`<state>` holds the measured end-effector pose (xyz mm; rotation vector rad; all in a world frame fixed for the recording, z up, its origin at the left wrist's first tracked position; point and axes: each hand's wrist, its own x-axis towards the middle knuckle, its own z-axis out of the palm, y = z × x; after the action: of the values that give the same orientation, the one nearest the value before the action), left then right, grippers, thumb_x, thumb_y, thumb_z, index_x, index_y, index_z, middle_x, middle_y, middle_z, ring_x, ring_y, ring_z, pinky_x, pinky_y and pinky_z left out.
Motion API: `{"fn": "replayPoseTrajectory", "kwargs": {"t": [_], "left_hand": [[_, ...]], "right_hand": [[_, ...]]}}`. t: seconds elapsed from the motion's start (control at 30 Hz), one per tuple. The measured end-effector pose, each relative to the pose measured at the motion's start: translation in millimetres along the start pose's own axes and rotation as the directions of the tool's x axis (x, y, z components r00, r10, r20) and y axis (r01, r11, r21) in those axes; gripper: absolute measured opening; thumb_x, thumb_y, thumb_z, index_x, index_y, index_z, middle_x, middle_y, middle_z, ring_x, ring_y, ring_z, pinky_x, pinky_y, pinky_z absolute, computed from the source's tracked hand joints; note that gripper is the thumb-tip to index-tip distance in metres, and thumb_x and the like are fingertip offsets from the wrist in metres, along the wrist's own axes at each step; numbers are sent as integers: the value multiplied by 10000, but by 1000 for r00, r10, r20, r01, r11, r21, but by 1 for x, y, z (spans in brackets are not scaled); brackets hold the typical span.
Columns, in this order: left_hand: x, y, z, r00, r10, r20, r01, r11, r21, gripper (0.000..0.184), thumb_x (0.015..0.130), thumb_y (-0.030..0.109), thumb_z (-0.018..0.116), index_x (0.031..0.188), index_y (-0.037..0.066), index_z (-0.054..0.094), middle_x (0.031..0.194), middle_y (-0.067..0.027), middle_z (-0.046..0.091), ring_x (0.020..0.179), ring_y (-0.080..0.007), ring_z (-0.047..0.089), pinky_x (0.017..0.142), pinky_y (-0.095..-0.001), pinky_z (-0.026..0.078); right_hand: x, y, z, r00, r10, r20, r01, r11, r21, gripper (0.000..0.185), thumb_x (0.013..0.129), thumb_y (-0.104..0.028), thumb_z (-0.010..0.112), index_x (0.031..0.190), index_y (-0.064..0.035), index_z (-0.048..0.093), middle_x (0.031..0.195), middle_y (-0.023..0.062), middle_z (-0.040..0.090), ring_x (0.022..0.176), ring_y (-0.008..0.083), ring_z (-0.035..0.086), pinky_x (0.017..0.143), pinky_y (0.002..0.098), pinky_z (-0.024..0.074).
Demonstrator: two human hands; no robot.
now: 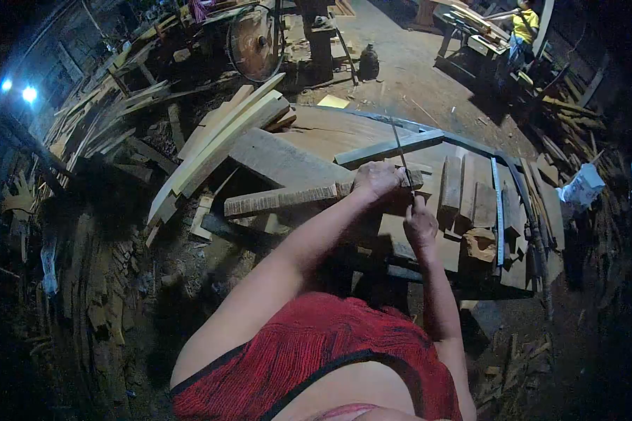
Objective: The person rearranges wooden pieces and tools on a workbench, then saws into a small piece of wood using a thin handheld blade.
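My left hand (379, 180) is closed over the right part of a long wooden bar (281, 201). Many rough lines run across the bar's face. My right hand (421, 224) grips the near end of a long, thin, dark blade, which looks like a narrow hand saw (403, 156). The blade crosses the bar close to its right end, just right of my left hand. Whether its edge bites into the wood cannot be made out. Under and behind the bar, a wide grey board (288, 161) lies at a slant on the workbench.
Curved planks (225, 137) are stacked at the bench's left. Wood blocks (463, 189), a pale metal strip (498, 210) and a broken-looking block (480, 244) lie at right. Behind stand a large round fan (255, 43) and a dark jug (369, 63). A person in yellow (524, 27) is far right.
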<state>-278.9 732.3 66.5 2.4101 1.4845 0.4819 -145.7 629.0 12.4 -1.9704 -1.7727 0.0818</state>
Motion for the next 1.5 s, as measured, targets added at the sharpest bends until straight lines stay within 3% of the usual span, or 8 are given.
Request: {"fn": "replayPoseTrajectory", "kwargs": {"t": [0.4,0.53,0.57,0.6,1.03,1.27,1.33,1.5], "left_hand": [[4,1,2,1000,-10,11,10,1000,-22,513,852,456,365,763,50,667,749,-178,629,728,-321,630,665,-409,498],[0,3,-3,999,35,2,-35,999,26,510,860,451,352,780,55,663,757,-172,629,739,-312,627,665,-405,494],[-1,5,-4,998,59,9,-60,998,27,510,860,451,352,780,55,663,757,-172,629,739,-312,627,665,-405,494],[-2,8,-6,1000,20,17,-20,1000,11,507,860,450,351,793,54,660,788,-171,628,763,-312,623,680,-405,489],[-3,13,-11,997,-33,63,32,999,23,505,875,438,338,792,38,635,824,-171,619,813,-329,597,731,-423,461],[0,7,-4,999,-17,51,14,998,54,497,873,490,316,833,91,608,828,-157,618,806,-332,599,692,-452,470],[-2,11,-10,998,-34,54,31,998,46,500,872,466,333,815,64,624,831,-167,616,820,-328,595,715,-438,460],[-3,12,-15,998,-11,59,9,999,32,494,866,437,360,797,35,640,811,-170,617,801,-316,603,718,-417,463]], "right_hand": [[-129,18,-36,982,170,86,-176,983,60,216,815,-231,510,959,-73,538,640,205,557,612,384,563,532,479,436],[-33,4,-24,995,51,86,-50,999,-13,225,852,-217,454,1016,-81,528,615,186,544,568,356,551,517,465,438],[-19,33,21,976,-153,-153,188,952,243,220,843,-242,466,968,-75,536,605,179,542,568,338,555,520,453,441],[10,38,51,996,11,-85,-23,990,-142,188,836,-231,467,876,-61,538,614,179,553,577,343,557,520,441,445],[-142,13,-55,972,213,100,-225,966,125,146,829,-162,469,934,-85,535,682,190,577,636,392,571,532,478,449],[-3,16,14,945,-324,-35,275,850,-449,145,825,-167,459,887,-54,526,603,148,534,553,312,564,486,416,458],[11,-12,-8,996,74,-53,-73,997,20,159,833,-186,454,873,-51,529,593,154,533,559,303,571,462,398,455],[-79,13,-27,980,120,158,-124,992,10,184,841,-205,455,950,-68,513,695,204,583,663,385,580,540,459,457]]}}
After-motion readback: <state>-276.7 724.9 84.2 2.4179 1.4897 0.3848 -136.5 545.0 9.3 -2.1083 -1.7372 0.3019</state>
